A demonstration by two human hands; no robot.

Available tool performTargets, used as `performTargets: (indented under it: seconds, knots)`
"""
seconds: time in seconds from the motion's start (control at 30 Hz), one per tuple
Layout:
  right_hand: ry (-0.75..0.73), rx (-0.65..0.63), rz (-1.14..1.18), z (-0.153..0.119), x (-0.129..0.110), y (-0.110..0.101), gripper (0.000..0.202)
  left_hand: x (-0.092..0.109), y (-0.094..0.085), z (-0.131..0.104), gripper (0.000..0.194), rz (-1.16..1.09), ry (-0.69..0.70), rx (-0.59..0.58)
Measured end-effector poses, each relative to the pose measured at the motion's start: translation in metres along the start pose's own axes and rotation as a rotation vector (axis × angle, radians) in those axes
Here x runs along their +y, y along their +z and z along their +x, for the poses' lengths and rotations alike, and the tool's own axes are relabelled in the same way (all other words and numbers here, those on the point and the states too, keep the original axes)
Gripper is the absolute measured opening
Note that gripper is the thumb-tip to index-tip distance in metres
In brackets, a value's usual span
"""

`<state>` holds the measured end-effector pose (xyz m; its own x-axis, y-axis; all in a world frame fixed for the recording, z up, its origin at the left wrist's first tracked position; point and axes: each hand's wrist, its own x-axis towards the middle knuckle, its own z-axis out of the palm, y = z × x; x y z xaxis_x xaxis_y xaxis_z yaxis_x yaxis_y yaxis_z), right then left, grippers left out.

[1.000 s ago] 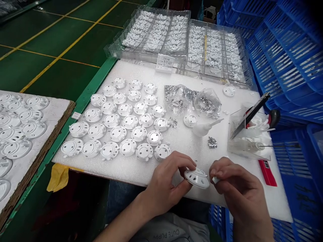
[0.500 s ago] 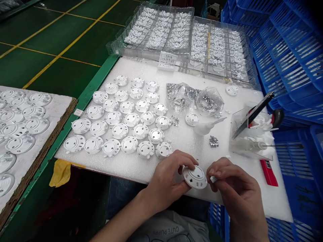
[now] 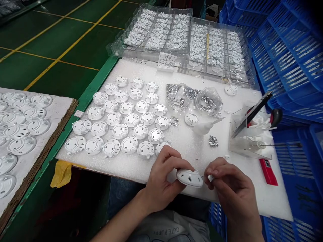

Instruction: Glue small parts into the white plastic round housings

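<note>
My left hand (image 3: 164, 181) grips a white round slotted disc (image 3: 189, 178) by its edge, above the front of the foam board (image 3: 184, 143). The disc is tilted, so its slotted side wall faces me and its top is mostly hidden. Just right of it, my right hand (image 3: 227, 185) pinches a small white piece (image 3: 210, 178) between thumb and fingers, apart from the disc. Rows of similar white discs (image 3: 120, 131) with dark dots lie to the left on the board. Beyond my hands are a small heap of metal parts (image 3: 213, 141) and a white squeeze bottle (image 3: 203, 128).
Clear trays (image 3: 186, 55) of small white parts stand at the back, beside blue crates (image 3: 285, 64). A clear box (image 3: 233, 144) holds tools on the right, near a red object (image 3: 268, 172). Bagged metal parts (image 3: 209, 101) sit mid-board. More discs rest on a left board (image 3: 59, 111).
The disc in my left hand has tipped, turning its top away and showing more of its side slots. It has shifted slightly left. My right hand still pinches the small white piece.
</note>
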<state>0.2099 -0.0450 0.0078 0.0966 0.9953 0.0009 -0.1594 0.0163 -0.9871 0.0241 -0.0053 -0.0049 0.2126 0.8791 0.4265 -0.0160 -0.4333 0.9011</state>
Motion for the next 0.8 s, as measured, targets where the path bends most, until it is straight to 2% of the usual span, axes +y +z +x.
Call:
performTargets:
  seconds: [0.13,0.23,0.33,0.47,0.53,0.6,0.67,0.8]
  knots:
    - [-0.023,-0.007,0.008,0.002,0.0,0.001,0.003,-0.005,0.004,-0.003,0.012,-0.192,-0.041,0.03]
    - [-0.029,0.006,-0.005,0.002,-0.001,0.002,0.001,-0.006,0.007,-0.005,0.014,-0.399,-0.095,0.008]
    - [-0.028,0.008,-0.002,0.001,-0.001,0.003,0.001,-0.004,0.008,-0.006,0.015,-0.497,-0.136,-0.028]
    - [-0.035,-0.109,0.072,0.0,0.002,0.009,0.006,-0.002,0.007,-0.007,0.016,-0.521,-0.165,-0.055]
    - [-0.043,-0.128,0.131,-0.001,0.002,0.015,0.006,-0.001,0.007,-0.006,0.015,-0.532,-0.169,-0.056]
    - [-0.044,-0.076,0.172,-0.001,0.002,0.022,0.003,-0.001,0.007,-0.005,0.015,-0.522,-0.177,-0.067]
    - [-0.041,-0.021,0.182,-0.002,0.0,0.029,0.009,-0.001,0.006,-0.002,0.015,-0.478,-0.18,-0.07]
    - [-0.061,0.006,0.166,-0.002,-0.005,0.037,0.016,-0.001,0.006,0.0,0.008,-0.336,-0.114,-0.022]
